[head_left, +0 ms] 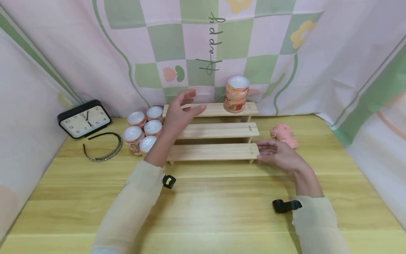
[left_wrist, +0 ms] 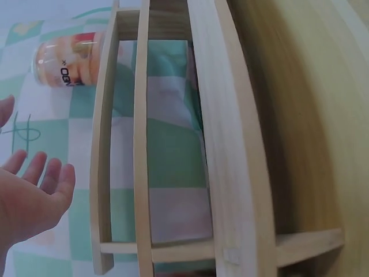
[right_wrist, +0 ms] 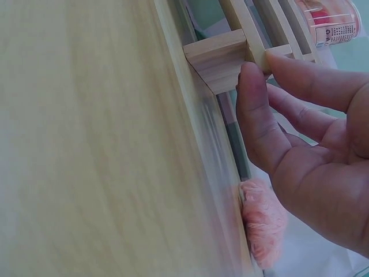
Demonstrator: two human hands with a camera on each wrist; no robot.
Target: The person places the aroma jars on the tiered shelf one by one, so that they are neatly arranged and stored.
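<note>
A three-step wooden rack (head_left: 215,151) stands against the back curtain. On its top step, toward the right end, is a jar with an orange label and white lid (head_left: 236,94). My left hand (head_left: 180,114) hovers over the rack's left part, fingers spread and nothing in it; the left wrist view shows its fingertips apart from the jar (left_wrist: 69,59). With thumb and forefinger, my right hand (head_left: 279,154) pinches the right end of the lowest step (right_wrist: 253,43).
Several similar jars (head_left: 133,135) cluster left of the rack. Farther left are a black-framed clock (head_left: 85,118) and a dark headband (head_left: 104,158). Pink yarn (head_left: 283,134) lies just behind my right hand. The patterned curtain (head_left: 203,42) hangs along the table's back edge.
</note>
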